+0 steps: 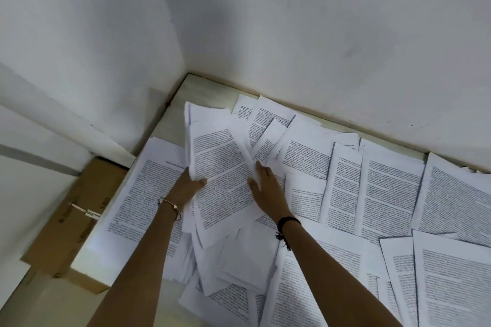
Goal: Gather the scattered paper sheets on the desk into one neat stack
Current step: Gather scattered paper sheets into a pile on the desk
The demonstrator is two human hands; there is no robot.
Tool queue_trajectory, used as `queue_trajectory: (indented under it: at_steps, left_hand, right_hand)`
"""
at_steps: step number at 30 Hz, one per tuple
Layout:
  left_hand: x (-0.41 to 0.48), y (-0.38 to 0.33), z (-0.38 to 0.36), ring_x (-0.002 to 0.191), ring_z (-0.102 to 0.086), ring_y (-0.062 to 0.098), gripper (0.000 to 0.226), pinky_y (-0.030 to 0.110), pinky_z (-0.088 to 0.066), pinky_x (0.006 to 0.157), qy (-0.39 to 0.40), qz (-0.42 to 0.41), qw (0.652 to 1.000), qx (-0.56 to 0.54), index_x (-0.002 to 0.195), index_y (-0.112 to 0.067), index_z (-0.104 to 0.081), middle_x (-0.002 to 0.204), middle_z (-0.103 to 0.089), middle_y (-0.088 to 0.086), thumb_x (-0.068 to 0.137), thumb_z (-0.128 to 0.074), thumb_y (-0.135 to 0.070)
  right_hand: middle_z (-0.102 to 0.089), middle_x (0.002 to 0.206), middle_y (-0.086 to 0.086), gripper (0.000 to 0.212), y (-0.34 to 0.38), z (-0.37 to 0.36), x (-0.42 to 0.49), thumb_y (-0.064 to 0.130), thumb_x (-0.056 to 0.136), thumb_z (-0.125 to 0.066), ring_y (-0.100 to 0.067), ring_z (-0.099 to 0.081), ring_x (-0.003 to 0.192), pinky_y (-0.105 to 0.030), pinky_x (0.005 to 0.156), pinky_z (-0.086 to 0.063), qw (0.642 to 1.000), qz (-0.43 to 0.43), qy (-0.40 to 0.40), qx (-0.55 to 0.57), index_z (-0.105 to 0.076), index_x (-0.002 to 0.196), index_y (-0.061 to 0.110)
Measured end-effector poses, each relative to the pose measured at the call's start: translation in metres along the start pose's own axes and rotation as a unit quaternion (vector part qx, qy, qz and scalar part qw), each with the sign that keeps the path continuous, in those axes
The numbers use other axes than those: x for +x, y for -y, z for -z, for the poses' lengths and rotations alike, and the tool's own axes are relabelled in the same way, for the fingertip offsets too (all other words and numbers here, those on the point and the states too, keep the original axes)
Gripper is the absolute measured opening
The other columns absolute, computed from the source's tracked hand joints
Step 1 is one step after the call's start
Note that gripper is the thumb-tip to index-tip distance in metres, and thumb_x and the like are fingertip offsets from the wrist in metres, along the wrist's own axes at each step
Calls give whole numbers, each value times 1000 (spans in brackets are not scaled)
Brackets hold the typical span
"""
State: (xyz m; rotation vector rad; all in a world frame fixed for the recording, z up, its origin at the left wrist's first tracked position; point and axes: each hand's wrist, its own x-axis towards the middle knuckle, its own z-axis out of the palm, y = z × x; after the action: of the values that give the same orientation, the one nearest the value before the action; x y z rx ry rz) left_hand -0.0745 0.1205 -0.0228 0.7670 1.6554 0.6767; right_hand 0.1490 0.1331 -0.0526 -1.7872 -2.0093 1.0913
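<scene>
Several printed paper sheets [385, 194] lie scattered and overlapping across the pale desk [202, 93]. Near the desk's left side a loose bundle of sheets [220, 167] is lifted at its far end. My left hand [187, 186] holds the bundle's left edge, thumb on top and fingers hidden beneath. My right hand [265, 186] lies flat on the bundle's right part with straight fingers. More sheets [239, 268] fan out under the bundle toward me.
The desk fits into a corner of white walls [292, 34] at the back and left. A brown cardboard box [71, 225] stands on the floor past the desk's left edge. Bare desk surface shows only at the far left corner.
</scene>
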Motion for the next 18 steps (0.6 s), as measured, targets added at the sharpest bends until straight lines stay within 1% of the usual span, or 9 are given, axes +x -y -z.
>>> queue_trajectory:
  at_steps: [3,4,7,9,10,12,14,16,18]
  left_hand:
    - [-8,-8,-1,113,-57,33,37,41,-47,96,-34,-14,999,4,127,-3,-51,122,-60,17,90,-55,-6]
    - [-11,-13,-1,111,-58,32,36,41,-47,96,-50,-23,998,6,127,-3,-51,121,-60,17,91,-54,-6]
    - [-21,-25,7,105,-57,27,36,36,-47,91,-95,-47,994,-7,127,-4,-51,120,-60,11,92,-53,-9]
    - [-31,-31,15,103,-54,20,35,29,-42,88,-118,-69,990,-32,127,-4,-51,116,-57,6,93,-52,-8]
    - [-36,-32,19,104,-52,18,35,28,-40,89,-125,-83,988,-40,128,-4,-51,115,-56,5,93,-51,-7]
    - [-48,-35,27,106,-51,17,36,28,-39,92,-128,-104,985,-46,129,-3,-50,116,-55,4,93,-51,-6]
    - [-56,-38,33,109,-51,18,37,30,-39,95,-130,-118,983,-48,129,-2,-50,120,-55,7,92,-52,-4]
    - [-66,-43,37,113,-52,23,38,31,-40,96,-136,-128,981,-52,129,-1,-50,125,-56,13,91,-53,-3]
    - [-74,-50,40,116,-52,28,37,31,-40,95,-133,-134,981,-54,128,0,-50,128,-55,16,91,-54,-4]
  right_hand:
    - [-20,159,-4,69,-9,3,-14,47,99,-37,-22,-22,146,-36,117,-20,998,-19,13,54,-8,154,16]
    - [-17,161,-2,74,-14,6,-19,52,97,-37,-21,-20,146,-37,118,-20,999,-18,26,45,-6,154,18]
    - [-9,162,6,85,-35,19,-34,68,87,-39,-17,-19,146,-42,112,-30,989,38,76,-118,-9,154,26]
    - [-4,162,9,82,-45,26,-39,64,86,-46,-13,-17,147,-42,110,-35,973,46,124,-186,-14,153,30]
    - [-7,162,8,77,-44,29,-39,60,88,-48,-12,-16,147,-42,112,-34,977,35,128,-168,-20,152,29]
    - [-23,159,-3,66,-18,40,-40,53,93,-40,-13,-20,146,-39,116,-29,991,-33,125,-42,-33,148,19]
    - [-35,153,-8,50,15,53,-42,35,101,-35,-22,-30,143,-35,116,-26,982,-86,152,76,-35,146,13]
    - [-48,140,-1,47,39,58,-53,28,98,-44,-19,-44,131,-33,108,-35,969,-70,178,158,-38,143,19]
    - [-52,134,2,48,49,55,-65,15,95,-50,-16,-49,124,-32,102,-42,961,-43,184,202,-39,141,19]
